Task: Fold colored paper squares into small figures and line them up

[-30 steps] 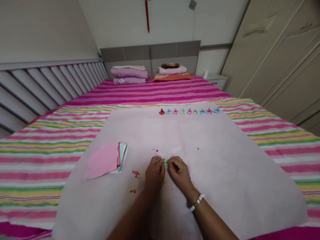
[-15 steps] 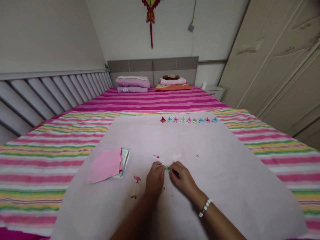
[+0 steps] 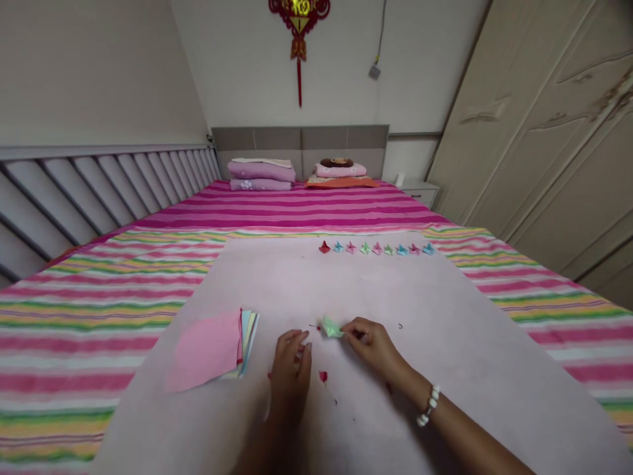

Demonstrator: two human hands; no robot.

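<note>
Between the thumb and fingers of my right hand (image 3: 370, 343) is one corner of a light green folded paper figure (image 3: 330, 327), held just over the pale sheet (image 3: 257, 277). My left hand (image 3: 291, 369) is apart from it on the left, with thumb and fingers spread and nothing in them. A small red piece (image 3: 323, 376) lies between the two hands. Farther back, several small folded paper figures (image 3: 376, 249) in red, blue, pink and green stand in a row.
Left of my left hand lies a stack of coloured paper squares (image 3: 210, 349), pink on top. The sheet covers part of a striped bed (image 3: 89, 323). Folded bedding (image 3: 262, 175) sits by the headboard (image 3: 346, 142). A slatted rail (image 3: 109, 178) runs along the left.
My left hand has let go of the green paper figure and moved left and down. My right hand still pinches the figure, which now shows as a larger folded shape. The view has tilted up slightly.
</note>
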